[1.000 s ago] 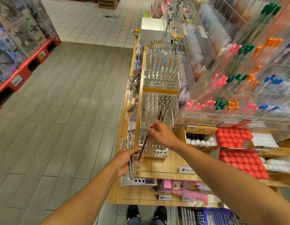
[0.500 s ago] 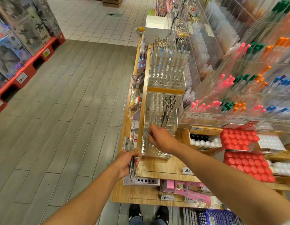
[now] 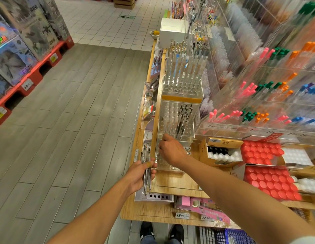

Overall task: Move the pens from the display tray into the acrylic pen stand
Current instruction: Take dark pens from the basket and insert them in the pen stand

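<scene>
Right hand has come down from lifting a pen to the near acrylic pen stand, fingers curled at its holes; can't tell whether it holds anything. Left hand grips the pen bundle beside the stand. One more pen likely seated, I judge.

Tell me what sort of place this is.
Most likely a stationery shop aisle: clear acrylic racks of coloured pens, handwritten price tags on the wooden shelf edge, and boxed goods on red pallets across the floor.
</scene>
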The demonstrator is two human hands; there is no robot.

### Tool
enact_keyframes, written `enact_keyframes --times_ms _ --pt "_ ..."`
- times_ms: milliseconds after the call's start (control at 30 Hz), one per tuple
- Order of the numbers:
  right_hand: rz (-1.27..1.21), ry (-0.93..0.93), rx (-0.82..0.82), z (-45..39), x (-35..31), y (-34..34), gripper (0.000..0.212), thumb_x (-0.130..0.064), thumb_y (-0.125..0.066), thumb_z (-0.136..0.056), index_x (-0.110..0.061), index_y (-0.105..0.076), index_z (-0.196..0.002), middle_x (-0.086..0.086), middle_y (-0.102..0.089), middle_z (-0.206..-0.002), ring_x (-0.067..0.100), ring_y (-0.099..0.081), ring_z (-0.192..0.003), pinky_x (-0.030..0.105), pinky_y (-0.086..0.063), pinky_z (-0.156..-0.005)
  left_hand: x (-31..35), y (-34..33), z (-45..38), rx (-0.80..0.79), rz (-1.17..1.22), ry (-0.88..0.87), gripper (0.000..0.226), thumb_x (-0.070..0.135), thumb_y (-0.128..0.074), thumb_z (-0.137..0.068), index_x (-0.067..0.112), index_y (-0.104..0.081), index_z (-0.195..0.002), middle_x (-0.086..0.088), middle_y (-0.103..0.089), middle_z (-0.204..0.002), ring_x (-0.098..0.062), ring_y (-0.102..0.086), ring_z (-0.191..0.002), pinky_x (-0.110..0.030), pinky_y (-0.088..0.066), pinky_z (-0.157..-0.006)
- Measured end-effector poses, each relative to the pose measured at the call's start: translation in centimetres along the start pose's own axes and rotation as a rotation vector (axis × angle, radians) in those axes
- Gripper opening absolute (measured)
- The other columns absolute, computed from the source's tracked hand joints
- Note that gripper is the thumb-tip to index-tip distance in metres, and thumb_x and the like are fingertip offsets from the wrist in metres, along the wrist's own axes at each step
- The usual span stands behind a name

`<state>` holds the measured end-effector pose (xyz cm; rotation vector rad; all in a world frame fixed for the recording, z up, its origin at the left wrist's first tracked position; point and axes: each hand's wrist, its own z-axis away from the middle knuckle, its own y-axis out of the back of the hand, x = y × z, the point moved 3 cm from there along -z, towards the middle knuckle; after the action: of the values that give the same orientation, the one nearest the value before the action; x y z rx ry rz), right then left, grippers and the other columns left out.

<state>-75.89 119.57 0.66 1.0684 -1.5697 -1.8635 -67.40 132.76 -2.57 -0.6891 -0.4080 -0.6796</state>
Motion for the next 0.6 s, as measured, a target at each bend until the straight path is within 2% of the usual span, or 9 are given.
enact_keyframes --times_ms 133,267,333,400,500,600 --pt "-0.234 0.011 0.015 1.1 0.6 0.6 0.024 -0.014 -0.059 -0.092 -0.010 -0.065 -0.115 0.004 -0.056 -0.105 0.017 -0.052 -0.096 0.031 -0.045 -0.082 0.1 -0.8 0.3 -0.070 -0.007 -0.021 0.032 0.004 -0.062 -0.092 -0.001 -0.060 -0.123 -0.016 -0.073 -0.094 -0.019 -0.064 -0.065 -0.028 -0.058 -0.057" --pt "-0.840 -0.219 -0.133 3.4 1.6 1.1 0.017 -0.018 -0.063 -0.093 -0.016 -0.065 -0.110 -0.005 -0.066 -0.089 0.005 -0.063 -0.079 0.022 -0.048 -0.074 0.1 -2.3 0.6 -0.141 -0.062 -0.045 0.043 0.008 -0.071 -0.080 0.000 -0.059 -0.120 -0.018 -0.074 -0.101 -0.017 -0.066 -0.066 -0.028 -0.058 -0.056" --pt "-0.978 -0.268 -0.117 4.7 2.2 1.5 0.010 -0.022 -0.066 -0.091 -0.015 -0.067 -0.099 -0.001 -0.068 -0.085 0.012 -0.064 -0.079 0.028 -0.052 -0.074 -0.1 -3.1 0.5 -0.144 -0.087 -0.055 0.043 0.007 -0.075 -0.075 0.002 -0.060 -0.115 -0.014 -0.074 -0.091 -0.017 -0.065 -0.064 -0.027 -0.057 -0.055" --pt "-1.109 -0.280 -0.119 5.9 2.4 2.0 0.019 -0.027 -0.069 -0.089 -0.009 -0.068 -0.095 0.008 -0.072 -0.089 0.020 -0.065 -0.081 0.034 -0.054 -0.077 -0.5 -4.0 0.5 -0.141 -0.097 -0.048 0.040 0.006 -0.077 -0.070 0.006 -0.059 -0.106 -0.011 -0.073 -0.079 -0.016 -0.064 -0.061 -0.026 -0.056 -0.053" --pt "-1.171 -0.336 -0.079 7.1 3.1 2.6 0.024 -0.028 -0.072 -0.087 -0.004 -0.069 -0.090 0.007 -0.072 -0.086 0.011 -0.062 -0.076 0.028 -0.052 -0.073 -0.9 -5.2 0.4 -0.166 -0.110 -0.016 0.048 0.006 -0.078 -0.070 0.004 -0.056 -0.113 -0.016 -0.073 -0.085 -0.017 -0.064 -0.060 -0.027 -0.055 -0.052" --pt "-1.129 -0.432 -0.096 7.9 4.1 3.0 0.017 -0.022 -0.070 -0.088 -0.014 -0.065 -0.074 0.000 -0.063 -0.073 0.008 -0.053 -0.066 0.025 -0.044 -0.066 -1.6 -6.2 0.0 -0.166 -0.121 0.029 0.058 0.011 -0.077 -0.076 -0.002 -0.050 -0.126 -0.020 -0.071 -0.092 -0.021 -0.065 -0.064 -0.030 -0.056 -0.054"
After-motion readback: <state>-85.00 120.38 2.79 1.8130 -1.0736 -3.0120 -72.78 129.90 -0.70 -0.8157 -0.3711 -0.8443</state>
